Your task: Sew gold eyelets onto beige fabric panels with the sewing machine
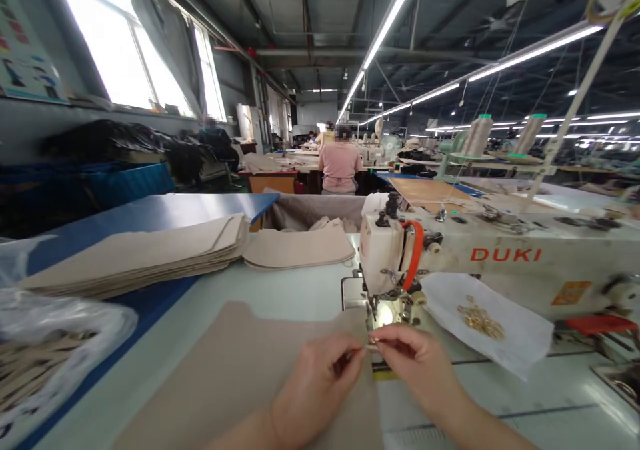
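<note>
My left hand [320, 383] is closed in a pinch on a small beige strip [371, 348], over the right edge of a large beige fabric panel [235, 370]. Facing it, my right hand [420, 363] pinches a tiny gold-coloured metal piece [374, 339] at the strip's end. The fingertips almost meet, so most of both small things is hidden. Just beyond them is the lit needle area [384, 313] of a white sewing machine [450, 250]. Several gold metal pieces [481, 321] lie on a white sheet [515, 347] right of my right hand.
Stacked beige panels [150, 257] and a smaller pile [300, 247] lie behind the large panel. A clear plastic bag [115, 317] with beige strips [40, 370] is at left. Thread cones [477, 137] stand above the machine. A person in pink [340, 163] sits farther ahead.
</note>
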Demonstrator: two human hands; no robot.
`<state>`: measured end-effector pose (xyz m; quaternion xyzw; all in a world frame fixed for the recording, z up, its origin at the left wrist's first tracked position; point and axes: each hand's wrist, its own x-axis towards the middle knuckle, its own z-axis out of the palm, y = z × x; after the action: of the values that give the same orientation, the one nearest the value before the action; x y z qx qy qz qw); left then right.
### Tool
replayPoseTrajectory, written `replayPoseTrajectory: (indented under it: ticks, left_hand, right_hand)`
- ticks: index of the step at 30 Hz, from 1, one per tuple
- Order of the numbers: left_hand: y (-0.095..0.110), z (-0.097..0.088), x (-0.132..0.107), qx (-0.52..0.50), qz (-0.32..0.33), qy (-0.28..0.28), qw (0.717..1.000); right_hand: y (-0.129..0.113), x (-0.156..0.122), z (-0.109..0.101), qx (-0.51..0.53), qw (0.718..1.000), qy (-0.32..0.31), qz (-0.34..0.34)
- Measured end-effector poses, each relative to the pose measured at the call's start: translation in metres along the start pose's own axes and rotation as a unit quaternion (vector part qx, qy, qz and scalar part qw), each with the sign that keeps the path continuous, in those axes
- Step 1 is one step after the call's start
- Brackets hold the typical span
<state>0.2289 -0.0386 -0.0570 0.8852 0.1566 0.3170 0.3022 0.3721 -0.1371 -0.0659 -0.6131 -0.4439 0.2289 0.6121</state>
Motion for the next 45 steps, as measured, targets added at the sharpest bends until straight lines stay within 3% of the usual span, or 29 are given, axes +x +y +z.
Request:
replayPoseTrajectory:
  ticks: [10, 16, 20, 25, 30, 36, 41, 45]
  left_hand:
    - [0.0, 0.003, 0.005, 0.012, -0.063, 0.013, 0.998]
    - [0.0, 0.006, 0.005, -0.017, -0.076, -0.037, 0.996]
    - [-0.003, 0.002, 0.009, -0.109, -0.148, -0.066, 0.981]
    - [-0.009, 0.005, 0.013, -0.289, -0.19, -0.105, 0.932]
    - [-0.007, 0.001, 0.017, -0.387, -0.221, -0.105, 0.889]
    - [-0.003, -0.007, 0.021, -0.497, -0.35, -0.099, 0.788]
    - [-0.002, -0.006, 0.023, -0.483, -0.357, -0.111, 0.792]
    - [-0.002, -0.007, 0.026, -0.429, -0.333, -0.141, 0.828]
  right_hand:
    - [0.004, -0.001, 0.003, -0.059, 0.995, 0.019, -0.075]
    - [0.001, -0.002, 0.007, -0.175, 0.973, 0.012, -0.148]
    - [-0.006, -0.005, 0.005, -0.151, 0.983, -0.031, -0.101]
    - [0.0, 0.004, 0.001, -0.016, 0.999, -0.042, 0.026]
    - [0.0, 0.017, -0.001, 0.113, 0.977, -0.099, 0.154]
    - [0.0, 0.017, 0.003, 0.17, 0.972, -0.07, 0.146]
    - [0.008, 0.015, 0.005, 0.162, 0.976, -0.07, 0.125]
    - [0.009, 0.012, 0.004, 0.146, 0.978, -0.095, 0.115]
